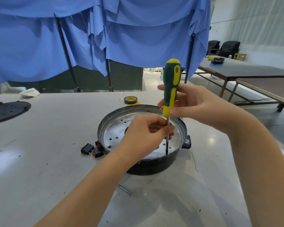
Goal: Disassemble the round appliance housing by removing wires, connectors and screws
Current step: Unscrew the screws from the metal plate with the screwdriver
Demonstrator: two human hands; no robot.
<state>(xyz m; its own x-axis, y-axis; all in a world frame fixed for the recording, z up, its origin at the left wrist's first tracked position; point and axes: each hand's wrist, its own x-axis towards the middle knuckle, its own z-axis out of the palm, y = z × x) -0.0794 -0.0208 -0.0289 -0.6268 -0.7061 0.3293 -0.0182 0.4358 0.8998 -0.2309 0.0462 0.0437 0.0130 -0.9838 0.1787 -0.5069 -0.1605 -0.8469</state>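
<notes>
The round appliance housing (115, 128), black outside with a perforated shiny metal inside, sits on the grey table in the middle of the head view. A green and yellow screwdriver (171, 89) stands upright in it, its tip down on the metal floor near the front rim. My right hand (192, 105) grips the lower part of the handle. My left hand (146, 135) pinches the steel shaft just below the handle, over the housing.
Black rocker switches (92, 149) lie left of the housing. A long screw (125, 190) lies in front of it. A roll of tape (130, 100) sits behind, a black perforated disc (8, 110) at the far left. Other tables (246, 69) stand at right.
</notes>
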